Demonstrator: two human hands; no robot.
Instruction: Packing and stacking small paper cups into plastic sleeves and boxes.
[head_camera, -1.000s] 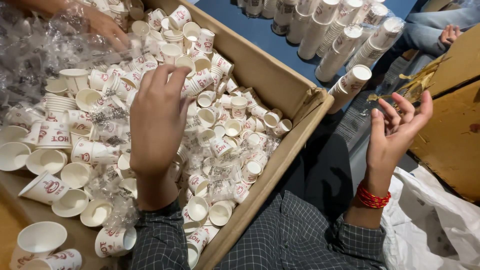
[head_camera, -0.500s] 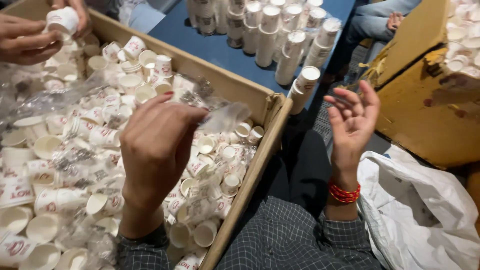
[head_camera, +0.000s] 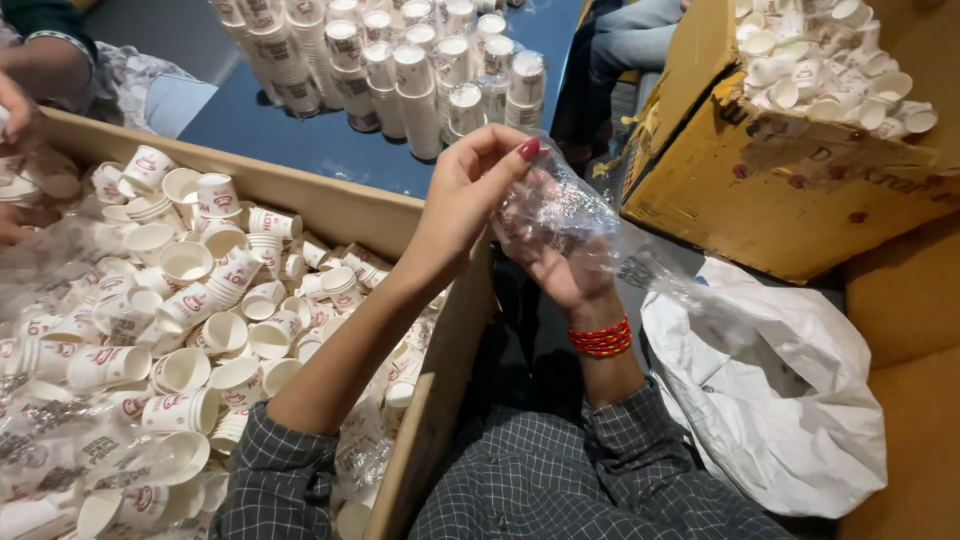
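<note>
Both hands are up between the two cardboard boxes, working a clear plastic bag (head_camera: 600, 235). Left hand (head_camera: 470, 195) has fingertips pinched together on the bag's top edge. Right hand (head_camera: 560, 265) is behind the film, fingers curled onto it. Loose paper cups (head_camera: 210, 300) fill the near box (head_camera: 440, 390).

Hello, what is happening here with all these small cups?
A person holds a clear plastic sleeve between both hands: the left hand pinches it from above, the right hand supports it below. Beside them, a cardboard box is full of loose paper cups. Stacked cups stand on the blue table. Another person's hand works at the box's far corner.
</note>
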